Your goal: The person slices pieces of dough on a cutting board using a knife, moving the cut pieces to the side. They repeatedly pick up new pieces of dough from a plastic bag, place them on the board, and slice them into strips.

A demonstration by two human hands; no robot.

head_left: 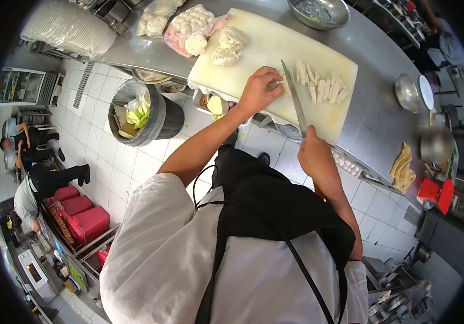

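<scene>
My right hand (315,151) is wrapped round the handle of a long knife (295,101), whose blade points up and left over the white cutting board (275,43). Just left of the blade, my left hand (262,89) has its fingers curled down on a pale piece of food, mostly hidden under the fingertips. Pale cut strips (329,88) lie on the board right of the blade. Two whitish lumps (229,46) rest at the board's upper left. Beside them, a pink and clear bag (193,24) holds more pale lumps.
Metal bowls (320,12) (407,93) stand on the steel counter (375,124), with a yellow cloth (403,168) at its edge. A lined bin (161,116) with green scraps stands below left. Stacked containers (67,28) are upper left. Other people (54,181) are at the far left.
</scene>
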